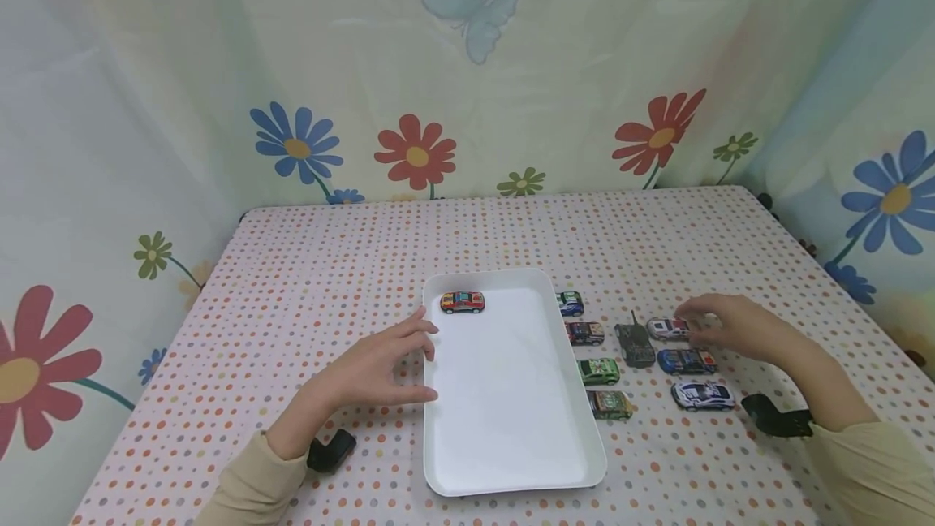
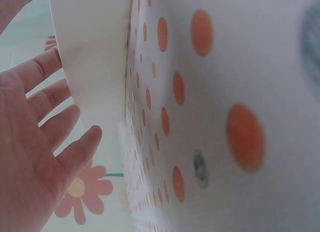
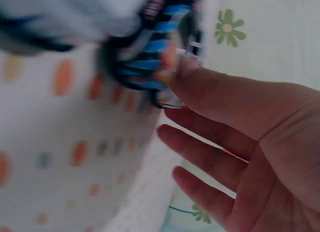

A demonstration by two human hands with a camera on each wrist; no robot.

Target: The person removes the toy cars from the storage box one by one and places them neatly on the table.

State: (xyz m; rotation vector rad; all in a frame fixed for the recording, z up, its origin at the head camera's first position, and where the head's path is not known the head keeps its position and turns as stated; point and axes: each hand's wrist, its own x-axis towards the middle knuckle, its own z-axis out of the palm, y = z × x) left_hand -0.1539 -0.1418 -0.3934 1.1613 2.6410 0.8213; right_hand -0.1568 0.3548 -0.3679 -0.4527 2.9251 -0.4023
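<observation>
My right hand [image 1: 738,327] is at the right end of a white and red toy car [image 1: 667,329], thumb and forefinger on either side of it in a pinch. In the right wrist view, the thumb [image 3: 210,89] meets that car behind a blue toy car [image 3: 150,61]; the forefinger is partly hidden. My left hand [image 1: 372,364] is at the left rim of a white tray [image 1: 429,445], fingers spread and loosely bent. In the left wrist view, its fingertips lie against or just by the tray wall [image 2: 95,51]. One red and yellow toy car [image 1: 462,302] lies inside the tray, far left.
A dark toy tank [image 1: 635,343] stands between the toy cars right of the tray. Near the right hand are a blue car [image 1: 687,361] and a white-purple car [image 1: 703,396]. Along the tray's right edge sit several more, including a green car [image 1: 601,371]. A flowered curtain [image 1: 511,88] hangs behind.
</observation>
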